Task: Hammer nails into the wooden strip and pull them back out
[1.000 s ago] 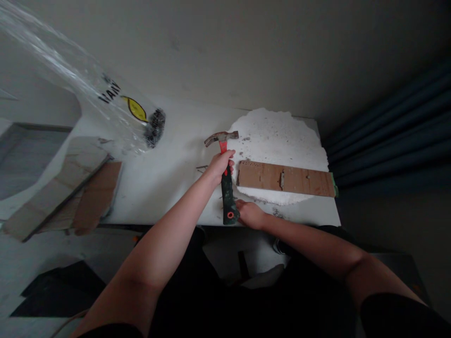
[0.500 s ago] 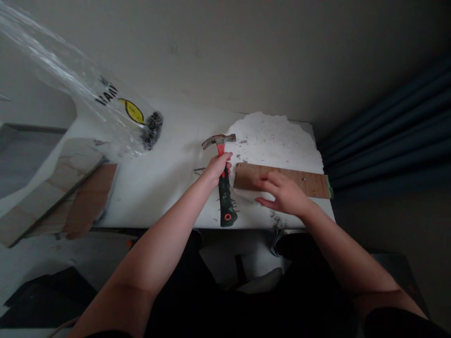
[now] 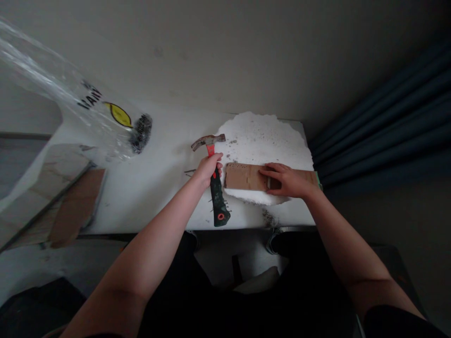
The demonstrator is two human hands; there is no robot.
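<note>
My left hand is closed round the neck of a claw hammer, just under its head. The hammer has a rusty metal head, a red neck and a dark green handle whose end points toward me. My right hand lies across a brown wooden board, fingers toward its far edge and thumb at its near edge, gripping it. A row of small holes marks the board's left end. Several nails lie beside the hammer handle, and more nails lie left of my left hand.
Under the board is a ragged white sheet on the white table. At left hangs a clear plastic bag with a yellow mark, above stacked boards. A dark curtain hangs at right; debris lies near the front edge.
My right hand has come down onto the board from just above it and now grips it. My left hand keeps hold of the hammer. The whole view has shifted slightly.
</note>
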